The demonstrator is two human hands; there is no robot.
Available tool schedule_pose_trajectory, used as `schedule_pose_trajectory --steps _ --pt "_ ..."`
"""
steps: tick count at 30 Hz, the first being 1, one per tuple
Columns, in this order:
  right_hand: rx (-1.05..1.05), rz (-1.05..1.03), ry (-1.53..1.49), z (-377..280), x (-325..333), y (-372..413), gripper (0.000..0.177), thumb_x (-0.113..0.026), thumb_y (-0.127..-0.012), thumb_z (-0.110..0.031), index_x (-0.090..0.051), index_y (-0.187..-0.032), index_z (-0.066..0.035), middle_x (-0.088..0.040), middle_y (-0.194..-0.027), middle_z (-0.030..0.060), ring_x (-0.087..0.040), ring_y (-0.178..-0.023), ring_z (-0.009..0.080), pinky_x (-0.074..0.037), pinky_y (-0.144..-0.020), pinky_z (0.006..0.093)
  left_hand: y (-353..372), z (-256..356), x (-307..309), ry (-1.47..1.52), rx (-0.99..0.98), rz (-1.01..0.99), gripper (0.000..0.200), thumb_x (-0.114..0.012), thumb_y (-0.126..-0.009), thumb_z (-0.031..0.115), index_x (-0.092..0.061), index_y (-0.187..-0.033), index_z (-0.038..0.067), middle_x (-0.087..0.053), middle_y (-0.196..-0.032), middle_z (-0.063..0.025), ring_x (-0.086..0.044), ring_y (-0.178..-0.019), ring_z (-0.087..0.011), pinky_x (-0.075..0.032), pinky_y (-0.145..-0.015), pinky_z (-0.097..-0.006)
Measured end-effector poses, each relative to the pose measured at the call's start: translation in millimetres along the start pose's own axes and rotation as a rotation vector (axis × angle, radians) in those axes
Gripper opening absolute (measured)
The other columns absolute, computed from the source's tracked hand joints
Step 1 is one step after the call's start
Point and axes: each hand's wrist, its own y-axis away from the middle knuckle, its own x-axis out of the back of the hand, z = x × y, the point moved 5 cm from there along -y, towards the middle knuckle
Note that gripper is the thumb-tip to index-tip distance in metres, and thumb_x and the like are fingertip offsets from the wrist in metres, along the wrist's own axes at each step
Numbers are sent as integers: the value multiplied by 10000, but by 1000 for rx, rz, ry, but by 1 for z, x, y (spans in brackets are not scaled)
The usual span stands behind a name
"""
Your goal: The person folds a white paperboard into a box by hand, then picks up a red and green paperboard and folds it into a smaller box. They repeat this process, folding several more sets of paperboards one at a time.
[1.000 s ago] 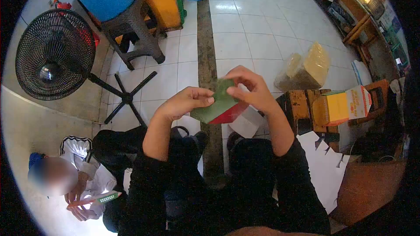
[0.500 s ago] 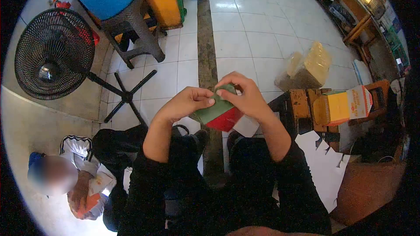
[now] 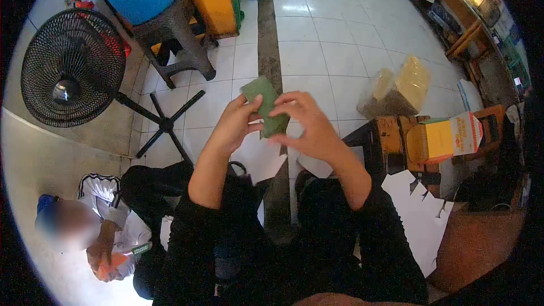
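Observation:
A green folded piece (image 3: 262, 102) is held up in front of me over the floor. My left hand (image 3: 238, 119) grips its left side, with the thumb on its face. At its right edge is my right hand (image 3: 303, 122), its fingers spread and curved around that side; whether it presses on the piece is hard to tell. White cut sheets (image 3: 258, 158) lie below the hands, near my knees.
A black fan (image 3: 73, 68) with a crossed base stands at left, near a dark stool (image 3: 175, 39). To the right are a yellow wrapped block (image 3: 412, 84), a yellow box (image 3: 433, 141) and a large white cut sheet (image 3: 416, 221). Another person (image 3: 107, 209) sits at lower left.
The green piece has turned upright and risen; its red part no longer shows. My right hand has lowered and its fingers have spread. The other person's hand and orange item have shifted slightly.

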Motion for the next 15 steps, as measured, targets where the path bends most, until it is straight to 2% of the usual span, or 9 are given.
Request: schedule_pose_trajectory --steps 3,6,8,11,14,15 --pt "84 -55 76 -8 -13 -1 304 -831 -748 -210 -675 -980 -92 -608 -1212 118 -583 -1195 333 -512 -988 419 -1 -5 3 215 -15 -102 350 -586 -1020 263 -556 -1299 54 -647 -1220 -75 -658 -1081 -199 -581 -903 -389" --pt "143 -61 102 -5 -9 -1 295 -833 -736 -157 -671 -973 -86 -638 -1188 119 -620 -1163 348 -552 -944 405 -3 -1 13 317 -70 64 301 -594 -1015 189 -546 -1280 55 -647 -1156 -58 -657 -1035 -193 -594 -842 -349" --pt "213 -15 55 2 -6 3 281 -826 -752 -106 -680 -991 -77 -663 -1163 124 -664 -1102 347 -578 -900 385 -10 -1 29 356 -91 134 282 -607 -1003 145 -560 -1267 56 -653 -1145 -48 -658 -1038 -177 -582 -890 -338" --pt "-125 290 -444 20 -4 11 250 -804 -775 -29 -699 -1000 -57 -698 -1110 120 -711 -1008 318 -590 -866 366 -12 -1 34 403 -122 136 263 -620 -996 117 -570 -1249 66 -660 -1142 -39 -657 -1048 -154 -567 -925 -315" --pt "-287 500 -627 23 -6 15 216 -790 -796 -2 -711 -995 -34 -711 -1094 117 -717 -1001 293 -581 -876 357 -12 0 20 474 -253 118 245 -617 -1002 122 -577 -1240 76 -665 -1142 -32 -662 -1042 -141 -560 -923 -296" --pt "-181 476 -424 14 0 12 209 -790 -796 -13 -711 -989 -32 -714 -1084 109 -715 -1008 294 -581 -872 362 -10 0 12 502 -312 119 239 -614 -1005 125 -580 -1237 79 -667 -1141 -29 -665 -1037 -139 -559 -919 -290"
